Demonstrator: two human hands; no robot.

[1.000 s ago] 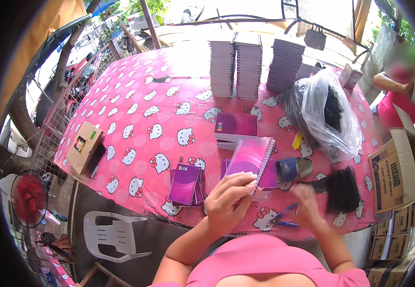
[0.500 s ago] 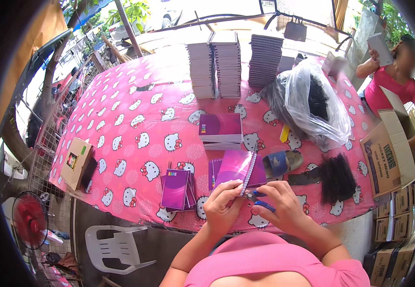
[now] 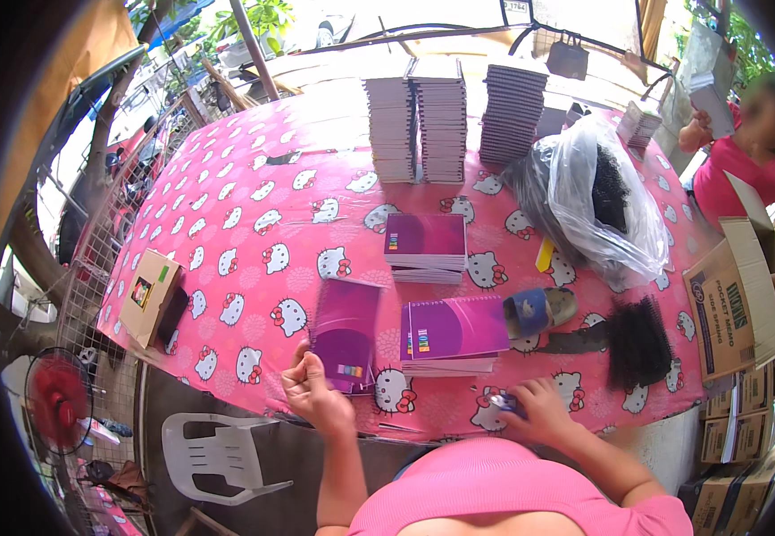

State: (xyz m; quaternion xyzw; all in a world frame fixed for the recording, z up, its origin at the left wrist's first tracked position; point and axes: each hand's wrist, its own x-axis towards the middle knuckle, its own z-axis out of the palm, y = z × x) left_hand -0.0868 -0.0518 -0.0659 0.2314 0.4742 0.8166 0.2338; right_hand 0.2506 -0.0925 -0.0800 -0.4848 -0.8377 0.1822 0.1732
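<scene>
My left hand (image 3: 316,393) grips the lower left edge of a purple spiral notebook (image 3: 345,322). The notebook is slightly blurred and lies over a small pile of similar ones at the table's near side. My right hand (image 3: 541,413), near the front edge, is closed round blue-handled pliers (image 3: 507,404), mostly covered by the fingers. Between and beyond the hands is a stack of purple notebooks (image 3: 457,329). A second purple stack (image 3: 425,239) stands farther back.
Tall notebook stacks (image 3: 441,125) stand at the back, beside a clear plastic bag (image 3: 606,201) of black coils. Loose black coils (image 3: 639,344) and a blue-and-tan rounded object (image 3: 541,311) lie rightward. A small carton (image 3: 151,299) sits left. A co-worker (image 3: 749,174) stands behind an open carton (image 3: 727,295).
The notebook that both hands worked on has left the middle. My left hand has moved left with a notebook onto the left pile. My right hand, with the pliers, has lowered toward the table edge.
</scene>
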